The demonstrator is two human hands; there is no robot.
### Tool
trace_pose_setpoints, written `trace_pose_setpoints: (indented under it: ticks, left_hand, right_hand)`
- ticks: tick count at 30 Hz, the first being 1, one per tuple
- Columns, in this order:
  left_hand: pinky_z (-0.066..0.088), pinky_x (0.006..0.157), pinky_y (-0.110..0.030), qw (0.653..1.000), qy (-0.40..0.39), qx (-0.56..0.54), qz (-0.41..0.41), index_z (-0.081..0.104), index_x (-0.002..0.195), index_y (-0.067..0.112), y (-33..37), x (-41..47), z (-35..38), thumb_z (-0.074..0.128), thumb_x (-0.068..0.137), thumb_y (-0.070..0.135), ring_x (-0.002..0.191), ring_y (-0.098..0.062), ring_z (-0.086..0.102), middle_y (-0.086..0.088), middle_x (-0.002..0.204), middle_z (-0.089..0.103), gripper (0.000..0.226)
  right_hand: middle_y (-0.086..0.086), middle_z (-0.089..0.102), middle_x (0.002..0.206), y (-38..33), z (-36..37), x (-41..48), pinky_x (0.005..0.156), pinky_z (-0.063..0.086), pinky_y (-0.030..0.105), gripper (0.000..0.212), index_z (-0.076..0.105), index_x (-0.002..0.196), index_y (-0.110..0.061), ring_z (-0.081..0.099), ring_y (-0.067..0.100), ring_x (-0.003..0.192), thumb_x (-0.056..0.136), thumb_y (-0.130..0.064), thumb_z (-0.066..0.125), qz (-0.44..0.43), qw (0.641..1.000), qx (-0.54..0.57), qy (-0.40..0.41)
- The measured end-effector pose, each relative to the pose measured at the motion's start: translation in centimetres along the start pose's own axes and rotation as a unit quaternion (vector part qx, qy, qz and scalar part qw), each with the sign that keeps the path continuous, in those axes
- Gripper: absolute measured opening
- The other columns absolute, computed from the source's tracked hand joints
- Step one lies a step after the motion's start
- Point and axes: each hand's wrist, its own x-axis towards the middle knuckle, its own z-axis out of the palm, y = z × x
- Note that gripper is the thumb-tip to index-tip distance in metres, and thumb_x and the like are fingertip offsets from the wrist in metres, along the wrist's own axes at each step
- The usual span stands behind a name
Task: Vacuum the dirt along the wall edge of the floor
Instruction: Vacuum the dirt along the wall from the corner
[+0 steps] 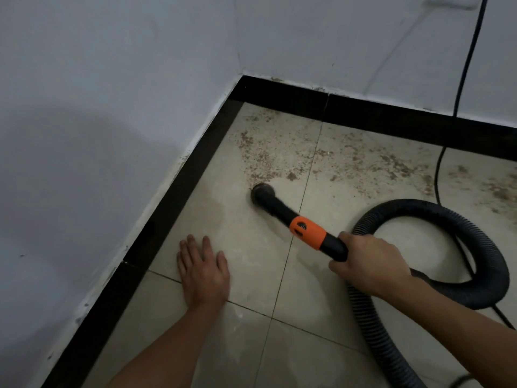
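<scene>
— Near the corner, why's your left hand (202, 271) down?
— Flat on the floor (246, 278), fingers straight, holding nothing; probably propping me while I lean. Right hand (369, 264) wrapped round the vacuum hose handle (334, 246), nozzle (260, 193) mouth-down on the floor.
— Dirt?
— Brown gritty dirt (268, 152), scattered, just past the nozzle, running to the black skirting (363, 113) along the back wall (363, 51). Floor on my side of the nozzle looks cleaner.
</scene>
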Motion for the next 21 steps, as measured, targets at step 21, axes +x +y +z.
trace_pose_setpoints:
  ticks: [21]
  left_hand:
    - [0.030, 0.111, -0.054, 1.000, -0.009, 0.011, -0.006, 0.053, 0.135, 0.002, 0.2, 0.1, -0.3, 0.029, 0.094, 0.039, 0.135, -0.045, 0.037, -0.029, 0.145, 0.042, 0.060]
  right_hand:
    - [-0.007, 0.053, 0.069, -4.2, -0.2, 7.8, 0.052, 0.037, 0.028, 0.025, 0.047, 0.086, -0.031, 0.052, 0.013, 0.059, 0.075, -0.049, 0.059, -0.013, 0.998, 0.036, 0.040]
